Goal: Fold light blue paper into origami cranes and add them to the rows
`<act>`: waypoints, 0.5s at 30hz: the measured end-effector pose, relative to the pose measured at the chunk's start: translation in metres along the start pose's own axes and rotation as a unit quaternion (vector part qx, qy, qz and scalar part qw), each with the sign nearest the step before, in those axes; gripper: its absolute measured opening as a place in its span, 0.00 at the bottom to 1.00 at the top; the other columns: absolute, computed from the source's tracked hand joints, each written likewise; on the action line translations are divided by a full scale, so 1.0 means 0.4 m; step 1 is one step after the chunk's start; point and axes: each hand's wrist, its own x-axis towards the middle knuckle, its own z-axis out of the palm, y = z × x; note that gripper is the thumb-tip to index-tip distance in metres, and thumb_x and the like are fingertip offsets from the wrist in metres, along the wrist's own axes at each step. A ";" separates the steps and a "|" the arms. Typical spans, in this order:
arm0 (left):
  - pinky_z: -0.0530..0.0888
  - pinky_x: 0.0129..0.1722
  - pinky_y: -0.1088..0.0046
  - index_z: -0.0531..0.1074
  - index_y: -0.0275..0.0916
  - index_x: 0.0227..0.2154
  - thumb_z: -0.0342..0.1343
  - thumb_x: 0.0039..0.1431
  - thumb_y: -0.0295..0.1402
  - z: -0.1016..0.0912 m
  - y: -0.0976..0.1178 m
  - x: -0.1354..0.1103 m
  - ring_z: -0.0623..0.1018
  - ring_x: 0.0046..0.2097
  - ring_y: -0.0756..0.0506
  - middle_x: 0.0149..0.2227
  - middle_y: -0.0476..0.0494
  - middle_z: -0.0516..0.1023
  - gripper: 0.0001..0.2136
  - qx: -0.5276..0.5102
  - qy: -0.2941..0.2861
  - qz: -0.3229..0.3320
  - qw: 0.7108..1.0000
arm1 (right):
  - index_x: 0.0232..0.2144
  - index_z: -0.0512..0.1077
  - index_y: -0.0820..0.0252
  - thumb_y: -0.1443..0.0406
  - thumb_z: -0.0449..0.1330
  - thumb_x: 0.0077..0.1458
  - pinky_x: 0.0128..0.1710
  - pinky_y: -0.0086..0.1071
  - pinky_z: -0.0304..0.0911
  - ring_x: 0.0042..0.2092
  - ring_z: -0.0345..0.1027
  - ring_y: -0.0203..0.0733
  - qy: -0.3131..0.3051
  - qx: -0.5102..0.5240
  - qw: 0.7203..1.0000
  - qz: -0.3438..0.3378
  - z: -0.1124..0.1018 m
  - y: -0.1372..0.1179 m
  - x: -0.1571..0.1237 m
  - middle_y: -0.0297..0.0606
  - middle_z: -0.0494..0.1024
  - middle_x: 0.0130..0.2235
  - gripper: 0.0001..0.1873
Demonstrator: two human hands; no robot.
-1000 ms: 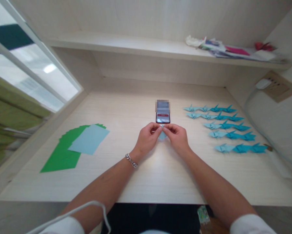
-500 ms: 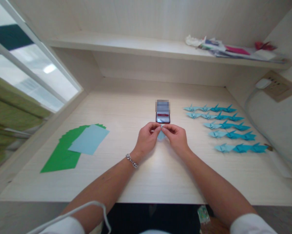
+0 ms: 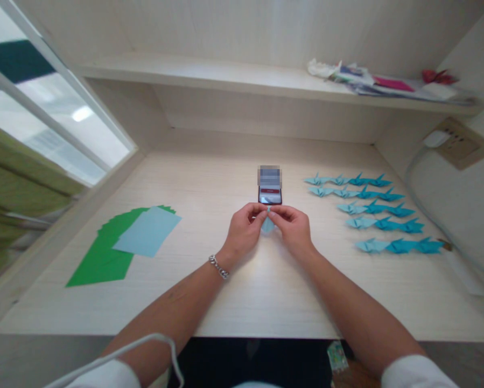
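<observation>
A small folded piece of light blue paper [image 3: 268,225] is pinched between my two hands over the middle of the desk. My left hand [image 3: 245,226] grips its left side with thumb and fingers, and my right hand [image 3: 293,226] grips its right side. The two thumbs nearly meet at the paper's upper end; its lower part shows below them as a pale point. Just beyond my fingertips lies a phone [image 3: 269,186] with its screen lit. My fingers hide most of the paper's folds.
Rows of blue paper cranes [image 3: 374,208] stand on the right. Fanned green sheets [image 3: 100,258] lie at the left under a light blue sheet [image 3: 148,231]. A shelf [image 3: 225,73] spans the back, and a cable [image 3: 417,178] runs from the wall socket [image 3: 463,145].
Almost nothing differs. Both hands keep their pinch on the light blue paper, with only a very slight shift of the right fingers.
</observation>
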 end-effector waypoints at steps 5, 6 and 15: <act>0.71 0.37 0.71 0.73 0.37 0.35 0.57 0.55 0.35 -0.002 0.003 0.000 0.75 0.36 0.47 0.36 0.42 0.77 0.08 0.011 -0.008 0.000 1.000 | 0.33 0.78 0.59 0.60 0.66 0.44 0.39 0.38 0.68 0.36 0.74 0.44 0.000 0.013 1.000 -0.001 -0.001 -0.001 0.000 0.40 0.80 0.35 0.13; 0.71 0.37 0.71 0.73 0.37 0.35 0.56 0.55 0.35 -0.002 0.003 0.000 0.75 0.36 0.47 0.36 0.43 0.77 0.08 0.014 -0.010 0.000 1.000 | 0.33 0.78 0.59 0.60 0.65 0.44 0.40 0.38 0.68 0.36 0.74 0.44 -0.001 0.015 1.000 0.001 -0.001 -0.001 0.000 0.40 0.80 0.35 0.13; 0.71 0.36 0.72 0.71 0.37 0.35 0.57 0.55 0.34 0.006 0.004 -0.004 0.75 0.35 0.48 0.34 0.44 0.76 0.07 -0.013 -0.010 0.000 1.000 | 0.30 0.75 0.60 0.61 0.67 0.41 0.37 0.36 0.68 0.33 0.72 0.41 0.015 0.060 0.998 0.012 0.000 -0.008 -0.001 0.39 0.79 0.32 0.12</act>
